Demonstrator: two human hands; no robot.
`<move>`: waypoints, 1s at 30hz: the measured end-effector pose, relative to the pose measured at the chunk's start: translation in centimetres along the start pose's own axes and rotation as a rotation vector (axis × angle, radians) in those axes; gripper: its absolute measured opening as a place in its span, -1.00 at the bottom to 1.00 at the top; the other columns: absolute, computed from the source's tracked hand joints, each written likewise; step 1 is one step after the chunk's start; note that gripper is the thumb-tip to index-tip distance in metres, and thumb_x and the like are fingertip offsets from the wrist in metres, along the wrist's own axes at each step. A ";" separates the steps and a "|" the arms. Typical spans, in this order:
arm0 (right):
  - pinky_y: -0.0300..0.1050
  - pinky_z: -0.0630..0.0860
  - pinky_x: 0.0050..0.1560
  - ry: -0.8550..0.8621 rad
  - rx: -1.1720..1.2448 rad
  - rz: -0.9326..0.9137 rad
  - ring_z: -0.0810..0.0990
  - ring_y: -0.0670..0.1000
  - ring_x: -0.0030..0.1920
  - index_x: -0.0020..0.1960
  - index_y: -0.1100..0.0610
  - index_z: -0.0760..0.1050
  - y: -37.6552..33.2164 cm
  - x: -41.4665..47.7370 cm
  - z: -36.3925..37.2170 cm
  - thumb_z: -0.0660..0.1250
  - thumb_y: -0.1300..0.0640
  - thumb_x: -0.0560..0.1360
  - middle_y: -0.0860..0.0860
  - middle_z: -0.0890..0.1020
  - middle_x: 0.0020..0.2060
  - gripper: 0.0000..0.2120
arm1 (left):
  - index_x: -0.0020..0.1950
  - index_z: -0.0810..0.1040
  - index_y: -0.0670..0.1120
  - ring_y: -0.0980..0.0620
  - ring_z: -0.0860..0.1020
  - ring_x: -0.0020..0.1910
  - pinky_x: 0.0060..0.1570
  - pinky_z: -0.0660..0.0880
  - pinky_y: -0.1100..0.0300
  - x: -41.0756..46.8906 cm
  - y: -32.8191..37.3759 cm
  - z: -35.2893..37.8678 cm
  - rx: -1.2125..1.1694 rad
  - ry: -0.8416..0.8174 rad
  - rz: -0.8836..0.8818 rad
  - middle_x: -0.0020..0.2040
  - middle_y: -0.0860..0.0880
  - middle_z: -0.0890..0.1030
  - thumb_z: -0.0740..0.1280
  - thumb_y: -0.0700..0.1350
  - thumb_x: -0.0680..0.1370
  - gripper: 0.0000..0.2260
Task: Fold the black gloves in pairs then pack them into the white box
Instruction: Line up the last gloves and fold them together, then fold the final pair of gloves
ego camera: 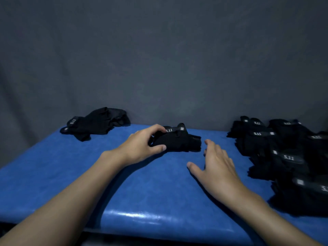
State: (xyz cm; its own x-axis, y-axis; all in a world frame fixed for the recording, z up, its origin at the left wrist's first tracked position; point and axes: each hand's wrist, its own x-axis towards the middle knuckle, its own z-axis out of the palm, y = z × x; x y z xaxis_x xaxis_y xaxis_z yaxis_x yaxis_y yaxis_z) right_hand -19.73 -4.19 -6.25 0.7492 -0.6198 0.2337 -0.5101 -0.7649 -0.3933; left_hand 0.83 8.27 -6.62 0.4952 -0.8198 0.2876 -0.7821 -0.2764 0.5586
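The left hand [142, 144] curls its fingers and thumb around the left end of one folded glove bundle [179, 142] in the middle of the frame. The bundle lies long ways from left to right on the blue table [124, 183], with its white-lettered strap on top. The right hand [219, 165] is open with fingers spread, just to the right of the bundle, holding nothing. One small heap of loose gloves [96, 124] sits at the upper left. One big pile of gloves [284, 157] fills the right side. It is cut off by the frame edge and too dark to count.
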 end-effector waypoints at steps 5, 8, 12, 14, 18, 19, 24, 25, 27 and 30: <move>-0.07 0.19 0.41 -0.087 -0.124 0.012 0.23 0.03 0.43 0.51 0.08 0.16 2.3 -0.3 -0.8 0.11 -0.24 0.57 -0.01 0.32 0.43 -0.38 | 0.16 0.37 0.27 0.04 0.57 0.04 0.16 0.51 -0.06 4.7 1.4 2.2 -0.012 -0.048 0.053 0.08 0.15 0.59 0.31 0.34 0.31 -0.54; -0.06 0.11 0.49 -0.118 -0.138 0.030 0.12 0.03 0.51 0.51 0.09 0.20 3.3 0.1 -0.9 0.08 -0.26 0.58 0.02 0.22 0.51 -0.37 | 0.12 0.34 0.26 -0.01 0.57 0.01 0.14 0.51 -0.11 7.0 2.5 3.8 0.000 -0.068 0.067 0.04 0.09 0.59 0.32 0.33 0.31 -0.55; -0.05 0.04 0.51 -0.101 -0.157 0.018 0.05 0.04 0.54 0.49 0.10 0.22 3.4 0.1 -0.5 0.04 -0.24 0.59 0.04 0.16 0.54 -0.41 | 0.15 0.34 0.24 -0.01 0.56 -0.01 0.17 0.48 -0.16 9.4 3.2 5.1 0.016 -0.089 0.063 0.01 0.09 0.59 0.33 0.31 0.32 -0.55; -0.06 0.03 0.51 -0.086 -0.161 0.011 0.06 0.04 0.53 0.47 0.10 0.24 3.5 0.1 -0.3 0.04 -0.23 0.59 0.04 0.17 0.53 -0.42 | 0.15 0.35 0.25 0.00 0.56 -0.01 0.17 0.48 -0.15 10.4 3.2 5.5 0.018 -0.088 0.059 -0.01 0.10 0.58 0.32 0.33 0.31 -0.54; -0.04 0.03 0.50 -0.077 -0.168 0.004 0.06 0.05 0.53 0.46 0.10 0.25 3.6 0.2 -0.2 0.04 -0.23 0.59 0.04 0.18 0.52 -0.42 | 0.19 0.37 0.21 0.00 0.55 0.00 0.20 0.45 -0.16 11.7 3.3 6.2 0.043 -0.067 0.035 0.00 0.10 0.57 0.41 0.20 0.44 -0.61; -0.04 0.03 0.50 -0.077 -0.170 0.004 0.06 0.05 0.52 0.46 0.11 0.26 3.6 0.2 -0.2 0.04 -0.23 0.59 0.04 0.18 0.52 -0.42 | 0.20 0.38 0.19 0.00 0.54 0.01 0.21 0.44 -0.15 11.9 3.4 6.3 0.053 -0.060 0.029 0.00 0.10 0.57 0.42 0.17 0.47 -0.62; -0.03 0.02 0.50 -0.083 -0.173 0.000 0.06 0.05 0.52 0.46 0.11 0.25 3.6 0.2 -0.2 0.03 -0.22 0.59 0.05 0.18 0.51 -0.42 | 0.18 0.37 0.22 0.01 0.55 0.00 0.19 0.46 -0.17 12.0 3.7 6.1 0.052 -0.071 0.025 -0.05 0.16 0.55 0.41 0.22 0.42 -0.60; -0.03 0.02 0.50 -0.085 -0.169 0.000 0.06 0.06 0.52 0.46 0.12 0.26 3.6 0.2 -0.2 0.03 -0.22 0.58 0.05 0.19 0.51 -0.42 | 0.17 0.37 0.24 0.00 0.55 -0.01 0.17 0.48 -0.18 12.0 3.8 6.1 0.032 -0.074 0.028 -0.05 0.17 0.54 0.39 0.27 0.38 -0.57; -0.02 0.04 0.50 -0.086 -0.164 -0.003 0.08 0.06 0.51 0.44 0.12 0.28 3.7 0.2 -0.2 0.03 -0.22 0.58 0.05 0.20 0.50 -0.43 | 0.18 0.36 0.26 -0.01 0.56 0.00 0.14 0.51 -0.17 12.1 3.7 6.1 -0.012 -0.071 0.039 -0.03 0.16 0.55 0.34 0.33 0.31 -0.51; -0.01 0.05 0.51 -0.087 -0.163 -0.001 0.09 0.07 0.51 0.43 0.12 0.28 3.7 0.3 -0.1 0.02 -0.23 0.58 0.05 0.21 0.49 -0.43 | 0.23 0.36 0.26 -0.02 0.57 0.02 0.12 0.53 -0.15 12.1 3.5 6.0 -0.033 -0.059 0.058 0.04 0.07 0.54 0.36 0.32 0.30 -0.47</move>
State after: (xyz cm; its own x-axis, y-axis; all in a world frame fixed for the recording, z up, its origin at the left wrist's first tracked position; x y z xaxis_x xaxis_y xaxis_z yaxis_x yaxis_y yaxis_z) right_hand -21.46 -7.19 -7.50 0.7797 -0.6070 0.1539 -0.5659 -0.7882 -0.2417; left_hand 1.75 -5.63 -5.87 0.4258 -0.8623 0.2743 -0.7951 -0.2118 0.5684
